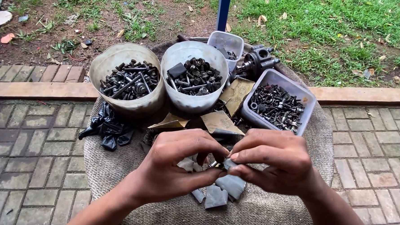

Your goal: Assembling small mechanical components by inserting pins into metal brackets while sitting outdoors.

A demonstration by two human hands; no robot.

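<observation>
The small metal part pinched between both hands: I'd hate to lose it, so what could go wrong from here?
1. The small part is held only by fingertips of the left hand and right hand; a slip could drop it among the grey scraps on the burlap-covered table.
2. An elbow bump might tip the round tubs of bolts.

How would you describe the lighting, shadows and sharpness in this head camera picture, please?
Head view: soft, even daylight with no hard shadows or glare; the left hand and right hand look slightly soft, with the small piece between the fingertips hard to make out; the round tubs of bolts are sharp; the paving lines bow slightly near the edges.
</observation>
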